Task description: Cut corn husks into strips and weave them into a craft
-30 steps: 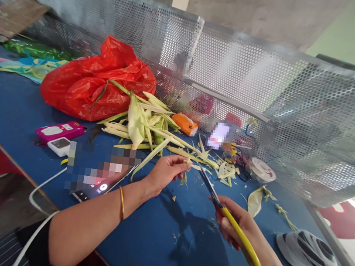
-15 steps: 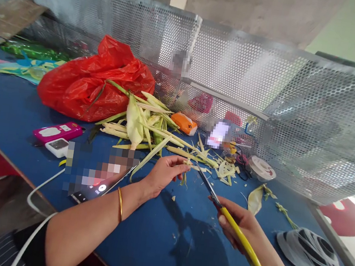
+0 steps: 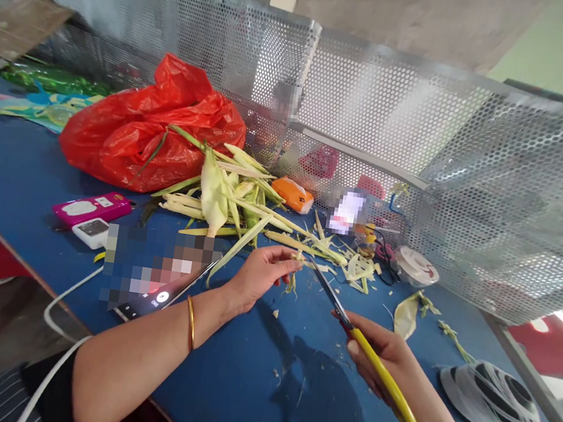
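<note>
My left hand (image 3: 258,275) pinches a small pale green leaf piece (image 3: 295,269) just above the blue table (image 3: 246,388). My right hand (image 3: 380,356) grips yellow-handled scissors (image 3: 358,340). Their dark blades point up and left, with the tips right at the leaf piece. A pile of long pale green and yellow leaf strips (image 3: 231,197) lies behind my left hand. Small cut scraps (image 3: 352,266) are scattered beyond the scissors.
A red plastic bag (image 3: 151,126) sits behind the leaf pile. A pink device (image 3: 92,207), a white charger (image 3: 93,231) and a phone (image 3: 157,277) lie at the left. A perforated metal screen (image 3: 474,182) walls the far side. A roll of white strip (image 3: 489,396) lies at the right.
The scissor blades have edged a little closer to the leaf piece in my left hand. Both hands stay almost in place.
</note>
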The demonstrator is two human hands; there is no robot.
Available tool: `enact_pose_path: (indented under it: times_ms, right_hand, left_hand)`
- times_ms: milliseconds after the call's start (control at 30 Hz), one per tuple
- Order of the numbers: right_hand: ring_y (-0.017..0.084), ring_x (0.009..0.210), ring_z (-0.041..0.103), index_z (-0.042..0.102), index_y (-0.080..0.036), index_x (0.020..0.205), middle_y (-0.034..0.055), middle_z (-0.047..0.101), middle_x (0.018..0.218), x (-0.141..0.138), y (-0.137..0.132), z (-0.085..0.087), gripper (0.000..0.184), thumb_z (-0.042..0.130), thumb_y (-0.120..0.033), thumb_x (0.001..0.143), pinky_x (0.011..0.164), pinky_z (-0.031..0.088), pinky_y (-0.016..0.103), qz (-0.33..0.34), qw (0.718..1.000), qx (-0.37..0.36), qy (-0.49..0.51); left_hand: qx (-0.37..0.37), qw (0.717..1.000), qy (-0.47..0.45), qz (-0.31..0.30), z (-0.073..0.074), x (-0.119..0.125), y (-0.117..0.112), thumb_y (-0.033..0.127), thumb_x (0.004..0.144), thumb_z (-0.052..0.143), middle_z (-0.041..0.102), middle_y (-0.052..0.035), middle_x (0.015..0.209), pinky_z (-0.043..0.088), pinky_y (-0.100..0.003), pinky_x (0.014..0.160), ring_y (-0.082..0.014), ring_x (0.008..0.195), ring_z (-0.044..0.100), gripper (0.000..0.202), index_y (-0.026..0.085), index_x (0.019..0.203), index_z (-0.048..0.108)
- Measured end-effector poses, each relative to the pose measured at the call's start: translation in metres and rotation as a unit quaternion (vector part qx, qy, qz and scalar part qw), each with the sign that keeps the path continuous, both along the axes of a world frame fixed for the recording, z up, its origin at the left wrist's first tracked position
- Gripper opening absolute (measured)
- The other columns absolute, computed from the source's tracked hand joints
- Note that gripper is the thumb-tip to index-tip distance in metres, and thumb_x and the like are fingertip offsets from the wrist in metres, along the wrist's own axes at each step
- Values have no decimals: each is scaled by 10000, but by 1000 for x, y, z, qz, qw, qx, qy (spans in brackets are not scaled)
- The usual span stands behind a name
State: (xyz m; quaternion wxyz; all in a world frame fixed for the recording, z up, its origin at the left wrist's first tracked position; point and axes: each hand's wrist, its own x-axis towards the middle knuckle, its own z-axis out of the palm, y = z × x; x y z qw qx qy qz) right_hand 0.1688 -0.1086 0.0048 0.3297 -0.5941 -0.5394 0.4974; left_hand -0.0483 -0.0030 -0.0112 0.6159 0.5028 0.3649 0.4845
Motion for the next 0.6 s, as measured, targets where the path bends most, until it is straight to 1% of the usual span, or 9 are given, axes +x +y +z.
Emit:
enact_pose_path:
  times_ms: [200, 333, 400, 467, 533, 600]
  right_hand:
    - [52, 425, 217, 638, -145, 1260, -93, 274, 501, 2, 1, -3, 742, 714, -645, 718, 395, 106, 217, 8, 1000, -3, 2]
    - [50, 429, 219, 658, -136, 1220, -88, 275, 513, 3, 3, -6, 738, 715, -659, 702, 402, 100, 211, 8, 1000, 11, -9]
    - [50, 417, 231, 646, -135, 1231, -89, 291, 507, 4, 4, -6, 761, 722, -664, 689, 391, 113, 203, 5, 1000, 9, -12]
    - [52, 412, 251, 617, -140, 1264, -81, 335, 524, 3, 4, -6, 786, 716, -670, 692, 375, 144, 197, -17, 1000, 14, -8]
    - [58, 428, 276, 587, -151, 1290, -56, 401, 588, 2, 2, -4, 783, 687, -677, 718, 364, 182, 198, -43, 998, 40, 0]
    - [66, 445, 295, 560, -166, 1313, -29, 453, 662, 1, 1, -2, 768, 648, -682, 751, 362, 224, 206, -37, 996, 77, 7]
  left_hand:
    - [-8, 1000, -2, 6, -2, 0, 1, 393, 654, 776, 602, 11, 640, 325, -237, 528, -89, 551, 487, 275, 160, 782, 704]
    - [-11, 1000, 3, 17, -3, 0, 2, 391, 664, 774, 666, -15, 735, 337, -242, 553, -93, 595, 506, 276, 167, 820, 730]
    - [-20, 999, -1, 28, -2, -1, 2, 346, 655, 785, 687, -22, 773, 383, -245, 610, -103, 653, 545, 245, 166, 812, 729]
    - [-32, 999, -18, 40, -1, 0, 2, 294, 639, 799, 692, -20, 785, 426, -252, 688, -113, 713, 587, 231, 161, 804, 708]
    - [-52, 997, -42, 41, -1, 0, 2, 270, 625, 813, 686, -11, 768, 453, -269, 739, -122, 734, 624, 265, 161, 809, 658]
    - [-74, 995, -61, 36, -2, 1, 2, 265, 608, 830, 663, 10, 735, 474, -293, 752, -130, 702, 653, 325, 170, 800, 585]
